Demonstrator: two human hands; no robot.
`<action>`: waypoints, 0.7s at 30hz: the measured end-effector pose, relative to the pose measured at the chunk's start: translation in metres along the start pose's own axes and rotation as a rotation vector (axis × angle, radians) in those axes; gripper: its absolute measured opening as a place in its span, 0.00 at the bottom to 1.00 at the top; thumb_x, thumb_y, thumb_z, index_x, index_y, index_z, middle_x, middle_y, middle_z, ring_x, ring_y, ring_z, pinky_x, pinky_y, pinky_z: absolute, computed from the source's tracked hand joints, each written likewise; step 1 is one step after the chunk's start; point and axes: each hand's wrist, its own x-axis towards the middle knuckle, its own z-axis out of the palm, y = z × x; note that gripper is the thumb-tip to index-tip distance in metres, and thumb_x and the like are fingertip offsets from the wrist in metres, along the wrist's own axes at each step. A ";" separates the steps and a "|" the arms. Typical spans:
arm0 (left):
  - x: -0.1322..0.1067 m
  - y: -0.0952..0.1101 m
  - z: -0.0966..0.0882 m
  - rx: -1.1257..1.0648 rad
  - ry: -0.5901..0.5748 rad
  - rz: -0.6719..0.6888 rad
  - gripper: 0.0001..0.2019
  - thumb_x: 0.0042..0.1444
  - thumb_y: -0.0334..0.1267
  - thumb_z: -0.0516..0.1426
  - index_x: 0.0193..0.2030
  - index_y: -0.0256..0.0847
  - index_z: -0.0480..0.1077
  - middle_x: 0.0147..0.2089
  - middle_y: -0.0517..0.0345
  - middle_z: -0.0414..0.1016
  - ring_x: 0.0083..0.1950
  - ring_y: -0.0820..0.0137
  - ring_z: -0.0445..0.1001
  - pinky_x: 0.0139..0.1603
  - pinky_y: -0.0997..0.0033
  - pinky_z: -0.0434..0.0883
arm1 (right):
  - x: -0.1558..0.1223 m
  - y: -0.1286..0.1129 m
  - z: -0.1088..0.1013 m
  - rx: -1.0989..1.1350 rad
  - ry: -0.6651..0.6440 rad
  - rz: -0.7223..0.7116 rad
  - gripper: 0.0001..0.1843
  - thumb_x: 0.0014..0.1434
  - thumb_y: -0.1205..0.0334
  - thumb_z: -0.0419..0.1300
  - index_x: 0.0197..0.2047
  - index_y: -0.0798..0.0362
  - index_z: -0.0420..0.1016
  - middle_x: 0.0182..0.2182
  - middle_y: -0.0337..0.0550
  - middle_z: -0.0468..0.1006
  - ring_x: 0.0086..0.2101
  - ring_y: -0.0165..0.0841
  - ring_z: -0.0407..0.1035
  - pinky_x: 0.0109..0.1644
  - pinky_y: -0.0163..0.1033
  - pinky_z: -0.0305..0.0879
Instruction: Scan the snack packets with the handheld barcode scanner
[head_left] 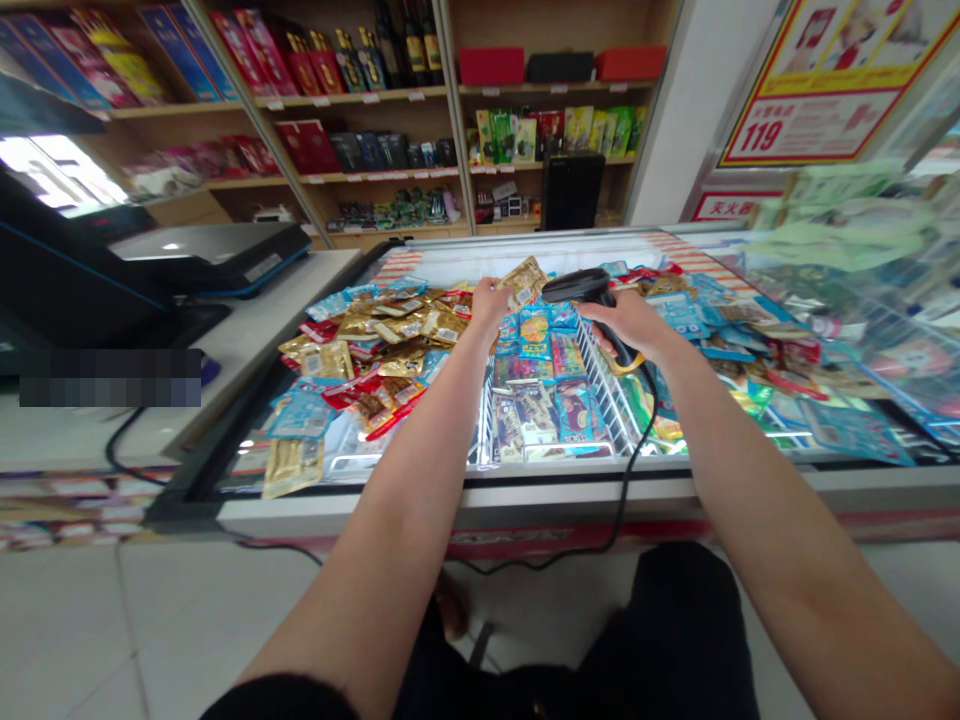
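My left hand point(489, 305) reaches over a chest freezer point(465, 492) and appears to pinch a gold snack packet point(523, 282) at its fingertips, raised above the pile. My right hand point(626, 325) grips a black handheld barcode scanner point(581, 287) with yellow trim, its head close to that packet. Many small packets fill the freezer: gold ones point(397, 335) to the left, blue and colourful ones point(540, 400) beneath my hands. A white wire divider point(600, 390) runs between the compartments.
A black scanner cable point(637, 480) hangs over the freezer's front edge toward the tiled floor. A counter point(285, 300) with a black till point(210, 255) stands to the left. Wooden shelves of bottles and boxes point(375, 130) rise behind the freezer, and a glass case point(847, 280) stands to the right.
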 end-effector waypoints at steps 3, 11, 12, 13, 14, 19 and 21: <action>0.000 0.000 0.000 0.022 0.000 -0.001 0.06 0.53 0.28 0.54 0.36 0.41 0.62 0.32 0.64 0.70 0.30 0.76 0.74 0.37 0.72 0.75 | -0.001 0.000 0.000 -0.013 0.012 0.007 0.20 0.56 0.49 0.65 0.24 0.50 0.63 0.12 0.40 0.68 0.12 0.31 0.60 0.14 0.36 0.56; -0.001 0.002 0.000 0.000 -0.002 -0.002 0.07 0.52 0.27 0.54 0.35 0.41 0.61 0.31 0.64 0.69 0.30 0.75 0.74 0.38 0.71 0.75 | -0.003 -0.005 0.001 0.013 0.003 0.007 0.16 0.57 0.55 0.65 0.25 0.50 0.62 0.12 0.39 0.68 0.12 0.30 0.60 0.14 0.36 0.56; -0.002 0.002 0.000 0.004 -0.002 -0.003 0.07 0.52 0.28 0.54 0.35 0.41 0.61 0.31 0.64 0.69 0.30 0.75 0.73 0.38 0.71 0.75 | -0.004 -0.006 0.001 0.021 0.002 0.006 0.16 0.57 0.56 0.64 0.25 0.50 0.62 0.12 0.39 0.68 0.11 0.30 0.60 0.14 0.36 0.56; -0.002 0.003 0.000 0.013 0.000 -0.005 0.06 0.52 0.28 0.54 0.35 0.42 0.61 0.30 0.64 0.69 0.30 0.74 0.73 0.38 0.71 0.74 | -0.004 -0.006 0.002 0.029 0.005 0.007 0.15 0.57 0.57 0.64 0.26 0.50 0.62 0.12 0.38 0.67 0.11 0.30 0.59 0.14 0.36 0.56; -0.003 0.003 -0.001 0.026 0.006 -0.004 0.06 0.52 0.28 0.54 0.35 0.42 0.61 0.30 0.64 0.69 0.30 0.74 0.73 0.37 0.72 0.74 | -0.004 -0.007 0.002 0.038 0.013 0.010 0.15 0.57 0.57 0.64 0.26 0.50 0.62 0.12 0.38 0.67 0.11 0.30 0.59 0.13 0.36 0.56; 0.004 0.011 -0.013 0.150 0.124 0.064 0.04 0.52 0.31 0.55 0.34 0.42 0.63 0.31 0.62 0.71 0.35 0.72 0.74 0.38 0.75 0.72 | -0.001 -0.006 0.002 0.080 0.110 0.003 0.13 0.57 0.56 0.64 0.30 0.50 0.63 0.13 0.36 0.68 0.11 0.30 0.59 0.14 0.36 0.57; 0.010 0.016 -0.025 0.191 0.192 0.098 0.03 0.53 0.32 0.54 0.35 0.42 0.64 0.33 0.60 0.73 0.38 0.71 0.75 0.40 0.73 0.73 | 0.000 -0.005 0.001 0.072 0.143 -0.006 0.13 0.57 0.56 0.64 0.30 0.50 0.63 0.13 0.37 0.68 0.11 0.30 0.59 0.14 0.36 0.58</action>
